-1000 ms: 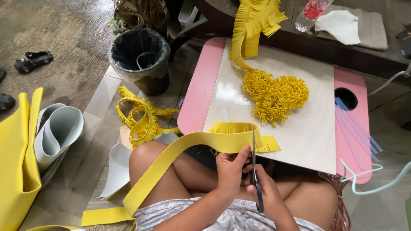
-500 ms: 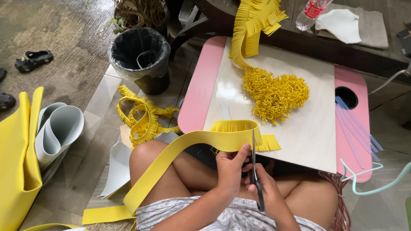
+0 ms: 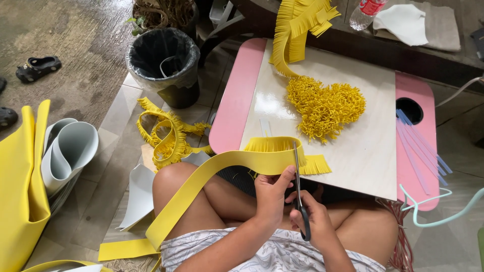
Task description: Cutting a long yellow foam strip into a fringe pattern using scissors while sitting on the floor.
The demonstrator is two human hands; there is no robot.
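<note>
A long yellow foam strip (image 3: 212, 174) runs from the floor at lower left up across my knee to the table edge, where its end is cut into a fringe (image 3: 275, 145). My left hand (image 3: 271, 194) pinches the strip just below the fringe. My right hand (image 3: 312, 221) grips black-handled scissors (image 3: 297, 181), blades pointing up into the strip's edge beside my left thumb. A heap of curled yellow fringe (image 3: 325, 106) lies on the pale board.
A pink low table (image 3: 234, 100) carries the pale board (image 3: 363, 151). Black bin (image 3: 162, 60) stands at its left. Fringed yellow coils (image 3: 164, 136) lie on the floor. Yellow and grey foam rolls (image 3: 45, 161) sit at left. Purple sticks (image 3: 421, 146) rest at right.
Almost nothing differs; the scissors stay at the strip's edge and both hands hold the same places.
</note>
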